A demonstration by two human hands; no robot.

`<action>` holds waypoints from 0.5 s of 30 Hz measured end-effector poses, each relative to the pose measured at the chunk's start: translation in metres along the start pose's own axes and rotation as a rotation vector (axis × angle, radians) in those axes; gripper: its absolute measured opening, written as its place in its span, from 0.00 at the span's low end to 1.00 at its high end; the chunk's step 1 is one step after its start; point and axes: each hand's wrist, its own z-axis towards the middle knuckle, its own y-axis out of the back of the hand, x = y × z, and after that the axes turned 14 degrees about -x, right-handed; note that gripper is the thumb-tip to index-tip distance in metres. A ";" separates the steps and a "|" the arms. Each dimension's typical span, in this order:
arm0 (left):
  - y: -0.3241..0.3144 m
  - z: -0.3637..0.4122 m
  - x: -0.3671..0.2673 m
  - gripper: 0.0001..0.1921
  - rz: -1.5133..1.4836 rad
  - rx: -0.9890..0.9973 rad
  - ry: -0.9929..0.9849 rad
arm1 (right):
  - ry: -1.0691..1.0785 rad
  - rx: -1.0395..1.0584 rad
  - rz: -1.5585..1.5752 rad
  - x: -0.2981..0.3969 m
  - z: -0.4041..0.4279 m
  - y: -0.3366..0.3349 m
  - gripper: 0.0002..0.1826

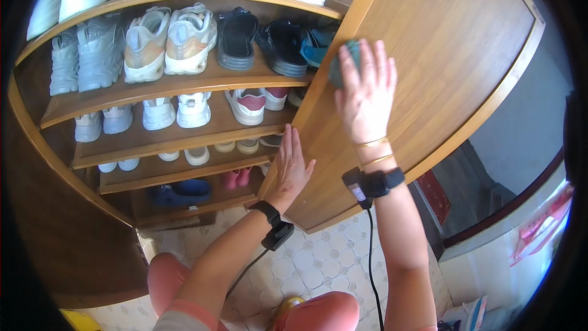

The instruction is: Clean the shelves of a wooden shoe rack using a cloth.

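Note:
My right hand [367, 92] presses a green cloth [337, 71] flat against the wooden cabinet door [436, 55], near its left edge. Most of the cloth is hidden under the palm and fingers. Lower down, my left hand [291, 163] rests with straight fingers along the door's edge and holds nothing. Behind the door's edge is an open shoe cabinet with wooden shelves [183, 89]. Black slippers [236, 39], beige and white sneakers [190, 41] and grey sneakers [98, 53] stand on one shelf. White sneakers with a red heel [250, 105] stand on the shelf below.
Pink boots [236, 178] and blue clogs [183, 191] sit at the cabinet's bottom. A second dark wooden door [69, 225] stands at the left. Patterned floor tiles [317, 257] lie below, with my knees over them. Cables hang from both wrist devices. A doorway opens at the right.

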 end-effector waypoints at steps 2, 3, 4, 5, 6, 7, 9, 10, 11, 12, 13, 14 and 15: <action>-0.005 -0.005 0.011 0.44 -0.051 -0.037 -0.030 | 0.095 0.050 0.018 0.008 -0.024 -0.020 0.23; -0.007 -0.011 0.018 0.43 -0.066 -0.031 0.003 | 0.107 0.072 0.064 0.012 -0.036 -0.026 0.23; -0.007 -0.016 0.023 0.41 -0.081 -0.026 0.035 | 0.112 0.097 0.076 0.017 -0.046 -0.029 0.23; -0.006 -0.020 0.028 0.41 -0.077 -0.022 0.035 | 0.117 0.122 0.088 0.022 -0.057 -0.031 0.23; -0.005 -0.024 0.033 0.41 -0.076 0.006 0.040 | 0.139 0.155 0.125 0.026 -0.068 -0.033 0.23; -0.006 -0.028 0.035 0.41 -0.081 0.036 0.043 | 0.162 0.189 0.158 0.028 -0.081 -0.033 0.23; -0.010 -0.033 0.040 0.40 -0.104 0.033 0.052 | 0.256 0.222 0.181 0.038 -0.110 -0.042 0.23; -0.011 -0.035 0.043 0.40 -0.128 0.024 0.061 | 0.276 0.253 0.180 0.044 -0.121 -0.042 0.23; -0.012 -0.037 0.046 0.40 -0.126 0.028 0.063 | 0.297 0.284 0.177 0.050 -0.131 -0.043 0.24; -0.013 -0.038 0.049 0.40 -0.181 0.035 0.104 | 0.312 0.245 0.148 0.055 -0.141 -0.044 0.25; -0.013 -0.040 0.050 0.40 -0.236 0.042 0.145 | 0.307 0.250 0.147 0.058 -0.150 -0.044 0.25; -0.014 -0.042 0.053 0.40 -0.248 0.037 0.153 | 0.333 0.286 0.143 0.060 -0.158 -0.043 0.25; -0.015 -0.043 0.051 0.40 -0.257 0.045 0.151 | 0.362 0.325 0.131 0.059 -0.162 -0.042 0.26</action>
